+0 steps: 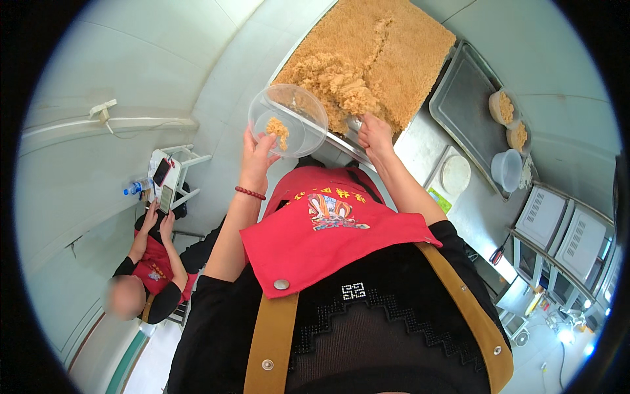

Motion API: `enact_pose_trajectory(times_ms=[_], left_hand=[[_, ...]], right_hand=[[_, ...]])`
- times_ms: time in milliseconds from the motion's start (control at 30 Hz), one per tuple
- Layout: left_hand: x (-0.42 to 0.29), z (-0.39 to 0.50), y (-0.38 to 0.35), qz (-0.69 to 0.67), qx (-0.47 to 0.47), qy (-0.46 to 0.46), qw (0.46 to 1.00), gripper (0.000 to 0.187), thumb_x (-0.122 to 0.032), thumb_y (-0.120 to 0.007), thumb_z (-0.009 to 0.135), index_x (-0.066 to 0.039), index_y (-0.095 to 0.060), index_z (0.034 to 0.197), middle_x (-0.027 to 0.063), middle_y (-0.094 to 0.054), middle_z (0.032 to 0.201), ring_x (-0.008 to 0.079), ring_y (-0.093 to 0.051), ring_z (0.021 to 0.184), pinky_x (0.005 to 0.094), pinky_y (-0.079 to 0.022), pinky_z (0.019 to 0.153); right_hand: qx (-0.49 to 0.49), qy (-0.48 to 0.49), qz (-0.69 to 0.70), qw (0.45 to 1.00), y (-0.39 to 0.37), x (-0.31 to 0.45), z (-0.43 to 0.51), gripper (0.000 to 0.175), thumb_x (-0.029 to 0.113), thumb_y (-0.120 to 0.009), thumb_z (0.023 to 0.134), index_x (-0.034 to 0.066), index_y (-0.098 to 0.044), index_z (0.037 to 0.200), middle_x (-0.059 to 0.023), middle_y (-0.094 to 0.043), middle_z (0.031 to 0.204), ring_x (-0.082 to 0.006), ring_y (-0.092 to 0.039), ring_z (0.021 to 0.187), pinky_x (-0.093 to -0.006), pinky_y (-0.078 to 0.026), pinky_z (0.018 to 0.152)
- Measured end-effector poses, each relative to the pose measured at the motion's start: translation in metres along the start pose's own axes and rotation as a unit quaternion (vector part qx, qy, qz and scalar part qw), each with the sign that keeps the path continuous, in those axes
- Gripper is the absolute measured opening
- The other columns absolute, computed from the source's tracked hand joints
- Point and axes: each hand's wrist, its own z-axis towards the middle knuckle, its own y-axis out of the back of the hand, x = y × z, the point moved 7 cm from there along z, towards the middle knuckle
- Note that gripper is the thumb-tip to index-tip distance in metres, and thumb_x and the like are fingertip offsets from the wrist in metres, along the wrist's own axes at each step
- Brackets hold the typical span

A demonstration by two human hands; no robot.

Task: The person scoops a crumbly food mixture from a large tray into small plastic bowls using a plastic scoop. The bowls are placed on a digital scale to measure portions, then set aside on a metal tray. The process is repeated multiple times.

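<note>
My left hand [260,150] grips the rim of a clear round plastic tub [307,140], tilted so its inside faces me. A small clump of golden crumbly food [278,132] lies in the tub. My right hand [376,135] is closed around a metal scoop [353,124], only partly visible at the near edge of a wide bed of the same golden crumbly food [413,54]. Loosened food is heaped [334,81] just beyond the scoop, and a groove runs through the flatter part behind it. The tub hangs over the near left corner of this bed.
Right of the bed, a dark metal tray [465,93] carries filled tubs [503,107] and stacked bowls [507,170]. A kitchen scale [455,175] stands nearer on the metal table [416,138]. At left, a seated person [157,266] holds a phone beside a white stool [184,162].
</note>
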Motion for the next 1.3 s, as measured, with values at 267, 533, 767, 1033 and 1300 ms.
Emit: enact_pose_trajectory(times_ms=[267, 533, 767, 1033, 1300], left_hand=[[-0.007, 0.013, -0.039, 0.068, 0.021, -0.037, 0.997, 0.080, -0.030, -0.069, 0.086, -0.012, -0.025, 0.151, 0.0148, -0.045, 0.132, 0.0228, -0.051, 0.114, 0.0370, -0.050, 0.082], [0.017, 0.034, -0.069, 0.047, 0.065, 0.006, 0.997, 0.070, -0.029, -0.061, 0.088, -0.018, -0.027, 0.149, 0.0066, -0.050, 0.114, 0.0182, -0.053, 0.103, 0.0366, -0.050, 0.079], [0.015, 0.023, -0.025, 0.057, 0.015, 0.011, 0.998, 0.065, -0.029, -0.059, 0.089, -0.018, -0.031, 0.146, 0.0048, -0.051, 0.118, 0.0152, -0.053, 0.099, 0.0344, -0.051, 0.076], [0.004, 0.012, -0.007, 0.073, -0.031, 0.008, 0.997, 0.063, -0.038, -0.063, 0.090, -0.016, -0.037, 0.142, 0.0060, -0.052, 0.124, 0.0150, -0.053, 0.098, 0.0341, -0.051, 0.074], [-0.011, 0.011, -0.023, 0.063, -0.005, -0.017, 0.998, 0.067, -0.042, -0.063, 0.089, -0.014, -0.035, 0.143, 0.0071, -0.051, 0.125, 0.0172, -0.053, 0.100, 0.0341, -0.050, 0.075]], right_hand=[[0.018, 0.117, -0.170, 0.978, -0.010, 0.059, -0.040, 0.030, 0.027, -0.052, 0.100, 0.0068, -0.057, 0.079, 0.0072, -0.043, 0.059, -0.0041, -0.037, 0.049, -0.0225, -0.030, 0.043], [-0.094, 0.303, -0.583, 0.747, -0.031, 0.107, -0.106, 0.028, 0.027, -0.052, 0.094, 0.0063, -0.069, 0.088, -0.0217, -0.067, 0.082, -0.0418, -0.064, 0.078, -0.0485, -0.051, 0.070], [-0.114, 0.022, -0.518, 0.847, 0.098, 0.055, -0.020, 0.032, 0.029, -0.056, 0.091, 0.0028, -0.062, 0.075, -0.0110, -0.058, 0.062, -0.0240, -0.054, 0.056, -0.0374, -0.041, 0.055], [-0.003, 0.028, -0.145, 0.989, 0.021, 0.019, 0.038, 0.034, 0.027, -0.056, 0.096, 0.0127, -0.047, 0.066, 0.0062, -0.036, 0.053, -0.0056, -0.029, 0.041, -0.0255, -0.021, 0.038], [-0.010, 0.037, -0.105, 0.994, 0.030, 0.020, 0.005, 0.027, 0.026, -0.053, 0.099, 0.0119, -0.051, 0.077, 0.0076, -0.034, 0.055, -0.0045, -0.028, 0.042, -0.0236, -0.020, 0.038]])
